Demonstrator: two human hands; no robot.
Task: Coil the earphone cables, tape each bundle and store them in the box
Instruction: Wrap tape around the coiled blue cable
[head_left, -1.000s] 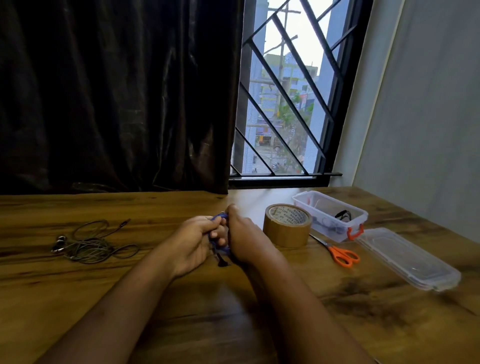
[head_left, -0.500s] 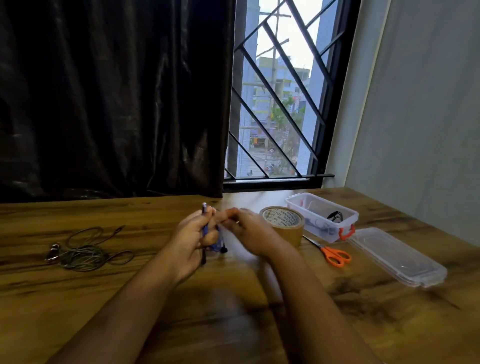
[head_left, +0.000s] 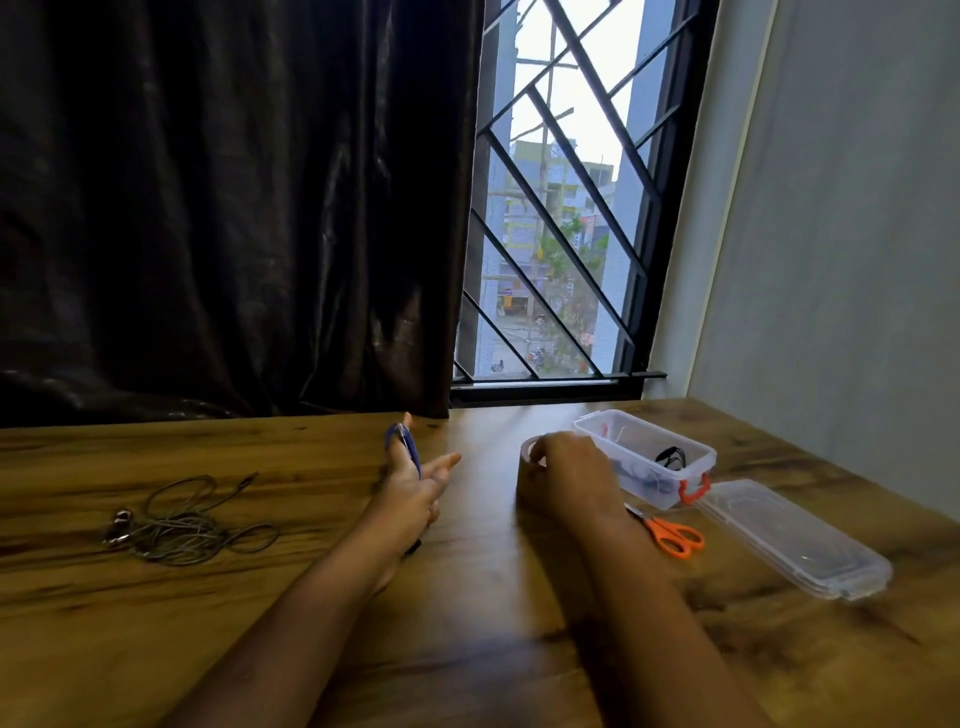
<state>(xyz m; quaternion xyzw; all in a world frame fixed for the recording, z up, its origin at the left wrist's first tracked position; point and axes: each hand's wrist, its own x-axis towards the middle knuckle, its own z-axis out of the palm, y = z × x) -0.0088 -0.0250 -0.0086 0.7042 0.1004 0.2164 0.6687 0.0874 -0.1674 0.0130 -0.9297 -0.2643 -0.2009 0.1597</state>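
The blue earphone coil (head_left: 406, 451) is now kept looped on the left hand (head_left: 414, 486), fingers spread; the right hand (head_left: 568, 467), released from it, is cupped over the brown tape roll (head_left: 530, 470), so taping is judged next.

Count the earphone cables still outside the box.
2: a blue cable looped on the left hand, and a grey tangle on the table's left. More lie inside the box, partly hidden.

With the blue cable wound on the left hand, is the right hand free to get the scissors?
Probably yes. The right hand rests on the tape roll and grips nothing that shows; the scissors lie uncovered on the table just beside that wrist, in front of the box.
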